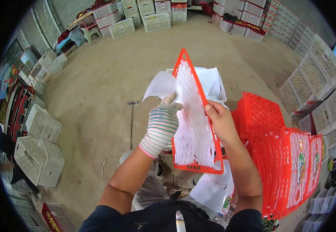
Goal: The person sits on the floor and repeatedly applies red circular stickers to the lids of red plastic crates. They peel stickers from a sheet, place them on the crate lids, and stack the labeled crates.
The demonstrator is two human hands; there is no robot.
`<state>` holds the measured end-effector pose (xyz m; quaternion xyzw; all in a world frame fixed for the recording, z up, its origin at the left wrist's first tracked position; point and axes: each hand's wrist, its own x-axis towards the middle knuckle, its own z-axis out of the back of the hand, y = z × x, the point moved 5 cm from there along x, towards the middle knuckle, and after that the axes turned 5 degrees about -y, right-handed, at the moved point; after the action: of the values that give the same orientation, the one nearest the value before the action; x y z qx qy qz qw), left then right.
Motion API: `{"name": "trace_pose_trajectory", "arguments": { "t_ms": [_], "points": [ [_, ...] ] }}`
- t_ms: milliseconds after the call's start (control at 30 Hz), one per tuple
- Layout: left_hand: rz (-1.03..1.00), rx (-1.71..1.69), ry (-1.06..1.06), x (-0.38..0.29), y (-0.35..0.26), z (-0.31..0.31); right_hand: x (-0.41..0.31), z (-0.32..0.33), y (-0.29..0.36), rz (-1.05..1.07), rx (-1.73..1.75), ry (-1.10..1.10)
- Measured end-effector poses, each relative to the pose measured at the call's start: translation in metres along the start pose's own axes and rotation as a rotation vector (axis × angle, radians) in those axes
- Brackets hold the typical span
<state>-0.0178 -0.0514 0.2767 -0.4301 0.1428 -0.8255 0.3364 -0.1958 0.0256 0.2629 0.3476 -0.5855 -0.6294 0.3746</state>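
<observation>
My left hand [165, 121] wears a striped knit glove and pinches a thin white sheet [159, 85] at its lower right. Its fingertips are at the white foam netting [187, 116] that lines a red plastic basket [220, 158]. My bare right hand [218, 117] grips the basket's right rim, holding it tilted up in front of me. Partly hidden behind it, a white crate [222, 88] holds more white sheets [207, 78]. White sheets with round outlines [211, 188] lie below, by my lap.
Stacked red baskets [261, 113] and foam-lined red baskets [281, 174] stand close on my right. A T-shaped metal tool [132, 121] is on the floor at left. White crates [40, 162] line the left side, with tall crate stacks [316, 78] at right. A person [11, 162] is at the far left.
</observation>
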Motion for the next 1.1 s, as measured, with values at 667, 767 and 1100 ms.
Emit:
{"name": "trace_pose_trajectory", "arguments": {
  "t_ms": [667, 767, 1100],
  "points": [
    [0.508, -0.233, 0.109, 0.000, 0.020, -0.060, -0.013, -0.011, -0.011, 0.211, -0.138, 0.049],
    [0.632, -0.396, 0.107, -0.002, 0.018, -0.053, -0.010, -0.008, -0.013, 0.215, -0.106, 0.044],
    [0.641, -0.530, -0.107, -0.012, 0.051, -0.035, -0.009, 0.033, 0.002, 0.139, -0.015, -0.118]
  ]
}}
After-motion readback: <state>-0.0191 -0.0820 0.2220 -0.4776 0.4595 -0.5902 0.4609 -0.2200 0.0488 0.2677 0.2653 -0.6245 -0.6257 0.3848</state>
